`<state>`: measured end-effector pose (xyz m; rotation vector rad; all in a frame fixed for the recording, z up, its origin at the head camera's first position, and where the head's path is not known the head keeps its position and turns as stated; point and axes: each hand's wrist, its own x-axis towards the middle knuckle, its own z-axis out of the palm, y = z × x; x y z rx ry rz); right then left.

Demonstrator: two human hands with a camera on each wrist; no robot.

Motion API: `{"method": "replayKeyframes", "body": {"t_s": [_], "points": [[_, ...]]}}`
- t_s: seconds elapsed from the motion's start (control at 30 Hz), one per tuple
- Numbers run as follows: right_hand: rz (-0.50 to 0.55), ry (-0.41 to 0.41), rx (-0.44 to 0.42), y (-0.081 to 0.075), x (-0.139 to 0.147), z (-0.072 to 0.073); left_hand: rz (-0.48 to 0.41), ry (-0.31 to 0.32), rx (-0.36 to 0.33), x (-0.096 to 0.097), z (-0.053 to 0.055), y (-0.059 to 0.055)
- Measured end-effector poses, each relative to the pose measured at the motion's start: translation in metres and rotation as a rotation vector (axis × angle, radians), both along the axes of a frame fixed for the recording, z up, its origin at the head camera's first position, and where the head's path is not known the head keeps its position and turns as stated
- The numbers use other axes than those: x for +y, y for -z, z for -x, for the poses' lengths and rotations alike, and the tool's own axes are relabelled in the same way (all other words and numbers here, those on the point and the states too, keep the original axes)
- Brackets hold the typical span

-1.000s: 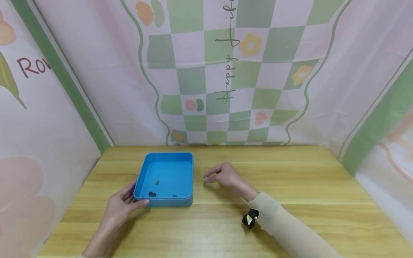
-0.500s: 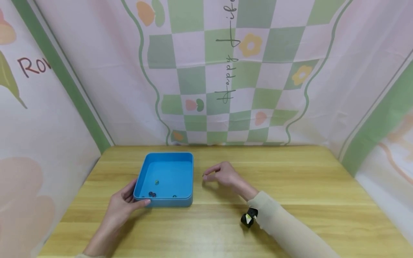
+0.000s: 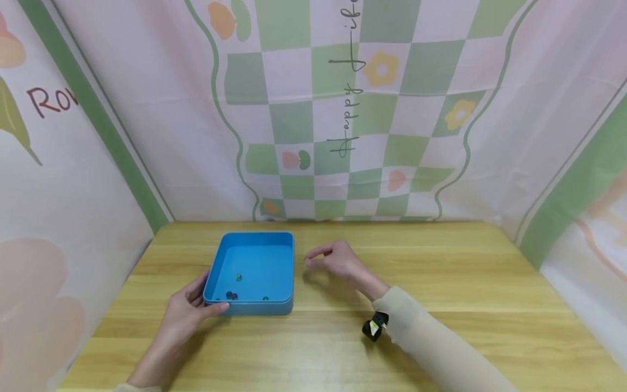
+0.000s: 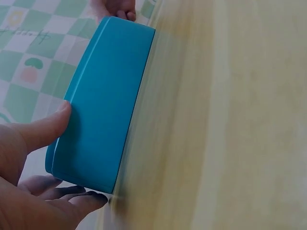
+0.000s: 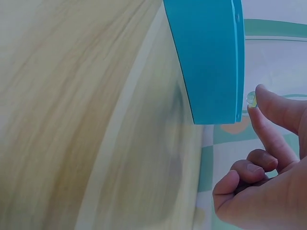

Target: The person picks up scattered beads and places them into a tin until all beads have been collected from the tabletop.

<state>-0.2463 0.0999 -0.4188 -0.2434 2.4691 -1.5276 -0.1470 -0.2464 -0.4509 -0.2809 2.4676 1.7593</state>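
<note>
A shallow blue box [image 3: 254, 272] sits on the table, left of the middle. My left hand [image 3: 183, 313] grips its near left corner, the thumb on the front wall and the fingers along the left side. Just right of the box, my right hand [image 3: 340, 258] pinches a small clear glass marble [image 5: 252, 99] with a yellow-green tint between thumb and index finger. In the right wrist view the marble is raised to about rim height, apart from the box. On the box floor lie a greenish marble [image 3: 238, 277] and several darker ones [image 3: 232, 295] near the front wall.
The wooden table [image 3: 416, 261] ends at a patterned curtain [image 3: 323, 120] at the back, with more cloth on both sides. A black wrist camera [image 3: 375, 326] hangs beneath my right sleeve [image 3: 431, 337].
My right hand has lifted off the table and shifted slightly left toward the box, carrying the marble. My left hand and the box stay where they were.
</note>
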Motion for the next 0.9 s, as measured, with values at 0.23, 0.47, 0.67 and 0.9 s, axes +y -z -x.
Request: {"method": "replayKeyframes", "body": {"t_s": [0.23,0.47,0.67,0.9], "points": [[0.03,-0.03,0.016,-0.004,-0.005,0.001,-0.018,0.021,0.032,0.0,0.001,0.001],[0.056,-0.027,0.022,-0.004,-0.013,0.003,-0.017,0.014,0.023,-0.001,0.0,0.002],[0.066,-0.033,0.03,-0.006,-0.021,0.005,-0.013,0.027,0.023,-0.002,0.001,0.003],[0.094,-0.055,0.033,-0.007,-0.028,0.007,-0.015,0.029,0.028,-0.002,0.002,0.002]]}}
